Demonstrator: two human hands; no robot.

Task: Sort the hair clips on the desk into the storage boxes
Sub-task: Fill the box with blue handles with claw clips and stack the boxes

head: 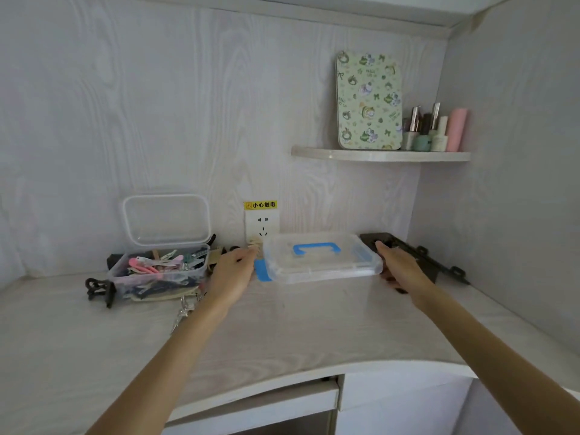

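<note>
Desk (282, 334) lies nearest, both arms stretched over it. The left hand (233, 274), fingers relaxed, touches the 9 o'clock end of the closed storage box (321, 259). The right hand (400, 266) curls on its 3 o'clock end, probably to shift or unlatch it. Hair clips (158, 265) fill the open box (157, 273) further at 9 o'clock

A single wide-angle view is given, taken from head height and directed forward and slightly down into a corner. The surface (282, 328) is seen close by across the lower half of the frame, its front edge curved by the lens. The back wall fills the upper half, and a corner shelf (381, 155) is seen at the upper right. Both forearms are seen entering from the bottom edge.
</note>
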